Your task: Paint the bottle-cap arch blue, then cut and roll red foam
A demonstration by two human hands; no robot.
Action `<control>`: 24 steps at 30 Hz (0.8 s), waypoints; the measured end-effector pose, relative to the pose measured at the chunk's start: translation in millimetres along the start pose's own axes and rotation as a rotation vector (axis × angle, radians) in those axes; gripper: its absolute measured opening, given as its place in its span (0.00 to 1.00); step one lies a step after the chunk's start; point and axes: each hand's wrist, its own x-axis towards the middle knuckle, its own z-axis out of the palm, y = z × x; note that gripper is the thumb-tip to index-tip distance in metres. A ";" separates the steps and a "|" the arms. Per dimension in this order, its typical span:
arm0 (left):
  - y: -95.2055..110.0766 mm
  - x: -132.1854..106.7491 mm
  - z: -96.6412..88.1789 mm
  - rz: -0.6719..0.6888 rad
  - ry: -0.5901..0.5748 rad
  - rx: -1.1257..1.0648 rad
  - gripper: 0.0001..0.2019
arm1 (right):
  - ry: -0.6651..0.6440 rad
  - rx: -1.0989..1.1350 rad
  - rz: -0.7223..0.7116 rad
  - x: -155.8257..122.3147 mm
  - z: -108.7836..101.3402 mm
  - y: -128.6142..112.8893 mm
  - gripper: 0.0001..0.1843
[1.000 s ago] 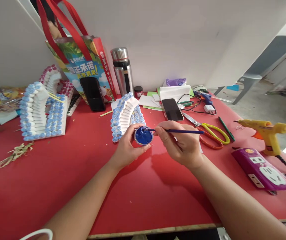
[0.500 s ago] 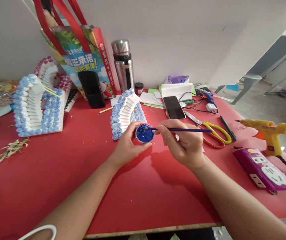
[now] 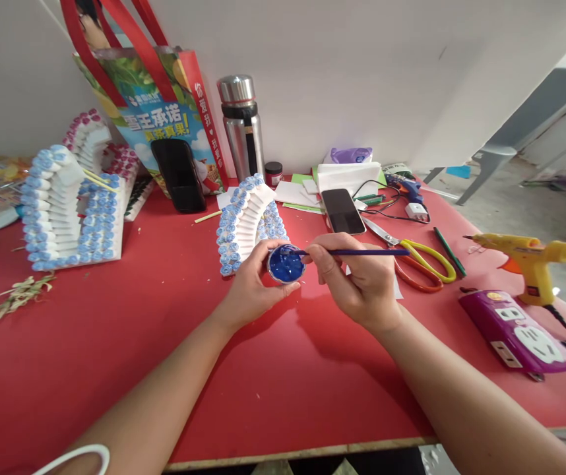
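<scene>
Red table (image 3: 258, 402) | left grip (image 3: 251, 287) holding jar (image 3: 286, 266) | right grip (image 3: 359, 284) holding brush (image 3: 372, 252), tip (image 3: 287, 251) indistinct

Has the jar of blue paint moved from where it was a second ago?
No, not noticeably: in the left hand, the jar of blue paint sits as before, below and left of the phone by the scissors.

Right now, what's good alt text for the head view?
A person's left hand holds a small jar of blue paint while the right hand holds a thin brush, its tip at the jar's mouth, above a red table. Behind stands a blue-and-white curved model; scissors and a yellow glue gun sit to the right.
</scene>
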 end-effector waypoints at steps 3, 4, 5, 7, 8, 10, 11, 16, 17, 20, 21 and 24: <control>-0.1 -0.5 1.2 -0.009 -0.012 -0.022 0.26 | -0.060 -0.007 0.006 -0.5 2.4 -0.2 0.06; -0.1 -0.5 1.3 -0.011 -0.019 -0.026 0.25 | -0.077 0.008 0.015 -0.6 2.6 -0.5 0.07; -0.1 -0.4 1.2 -0.011 -0.026 -0.028 0.26 | -0.092 0.024 0.030 -0.6 2.5 -0.8 0.08; 0.2 0.0 0.8 -0.005 -0.033 -0.023 0.26 | -0.100 0.041 0.066 -0.1 1.2 -1.4 0.09; 0.3 0.2 0.6 -0.002 -0.032 -0.015 0.26 | -0.091 0.041 0.079 0.3 0.3 -1.7 0.09; 0.3 0.7 0.3 0.005 -0.019 0.008 0.26 | -0.049 0.037 0.077 1.3 -1.2 -2.0 0.08; 0.1 0.8 0.4 0.008 -0.011 0.017 0.26 | -0.026 0.030 0.061 1.8 -1.5 -2.0 0.08; -1.5 0.6 1.1 0.002 -0.027 -0.011 0.26 | -0.053 0.016 0.005 0.4 2.7 0.5 0.07; -1.6 0.4 1.2 -0.004 -0.034 -0.018 0.26 | -0.083 0.035 0.022 -0.5 3.5 1.1 0.07; -1.7 0.2 1.5 0.002 -0.038 -0.011 0.26 | -0.144 0.072 0.082 -1.8 2.5 1.9 0.10; -1.7 0.2 1.6 0.011 -0.038 -0.002 0.26 | -0.141 0.065 0.091 -1.5 1.2 1.7 0.10; -2.1 0.6 1.8 0.032 -0.024 0.029 0.26 | -0.068 0.024 0.058 0.7 -3.1 0.9 0.09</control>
